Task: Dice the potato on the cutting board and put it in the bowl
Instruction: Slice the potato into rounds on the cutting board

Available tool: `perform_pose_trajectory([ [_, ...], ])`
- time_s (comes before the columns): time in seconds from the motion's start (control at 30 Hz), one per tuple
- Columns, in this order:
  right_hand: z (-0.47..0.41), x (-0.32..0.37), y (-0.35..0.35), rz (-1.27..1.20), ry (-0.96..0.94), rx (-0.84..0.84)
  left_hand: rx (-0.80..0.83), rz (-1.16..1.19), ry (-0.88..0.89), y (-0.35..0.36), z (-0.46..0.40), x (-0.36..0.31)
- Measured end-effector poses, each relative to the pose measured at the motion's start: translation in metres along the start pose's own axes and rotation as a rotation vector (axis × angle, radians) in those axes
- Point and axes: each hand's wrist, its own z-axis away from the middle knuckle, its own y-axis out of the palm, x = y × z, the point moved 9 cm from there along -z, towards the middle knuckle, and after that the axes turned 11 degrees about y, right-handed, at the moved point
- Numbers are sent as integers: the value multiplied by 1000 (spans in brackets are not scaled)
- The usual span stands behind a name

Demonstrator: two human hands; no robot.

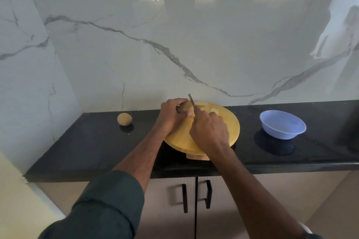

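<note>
Marbled wall panel (174,25): white, grey-veined, glossy; backs the whole scene.

Black countertop (87,147): dark, polished, scattered with pale flecks; carries everything below.

Cabinet doors (171,209): beneath the counter, two black vertical handles.

Round cutting board (231,128): yellow wood, centre of counter, a wooden foot showing under its near edge.

Blue bowl (282,124): right of the board, well apart from it; apparently nothing inside yet.

Left hand (171,115): fingers curled over the potato (185,107), pinning it at the far-left part of the board. Fingertips very near the blade.

Right hand (208,132): wrapped round the knife handle, which is hidden within the grip.

Whole potato (124,119): unpeeled, resting on the counter left of the board, untouched.

Knife (191,100): thin blade, angled up and away, set against the right end of the held potato.

Cut slices (208,108): pale rounds lying on the board's far side, right of the blade.

Stage, judged: slicing under way; dicing and transfer to bowl not yet done.

Hazards, judged:
- Blade slipping off the rounded skin toward the left fingertips, given their closeness.
- Potato rolling under pressure, with no flat face visibly down.
- Raised board rocking on its foot under a hard cut.
- Pieces dropping on the counter during the long carry to the bowl.
</note>
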Motion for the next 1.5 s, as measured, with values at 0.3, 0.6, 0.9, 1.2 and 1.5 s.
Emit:
perform_pose_trajectory([
  [0.3, -3, 1, 4, -35, -11, 24, 21, 2, -42, 2, -4, 7],
  [0.6, -14, 10, 4, -20, -10, 53, -9, -2, -19, 2, -2, 8],
  [0.9, 1, 6, 3, 87, -28, 113, 8, -30, -16, 2, -2, 3],
  [1.2, 8, -3, 1, 102, -35, 129, -6, -60, -68, 3, -3, 5],
  [1.5, 5, -10, 1, 99, -54, 126, -18, -108, -77, 7, -3, 1],
])
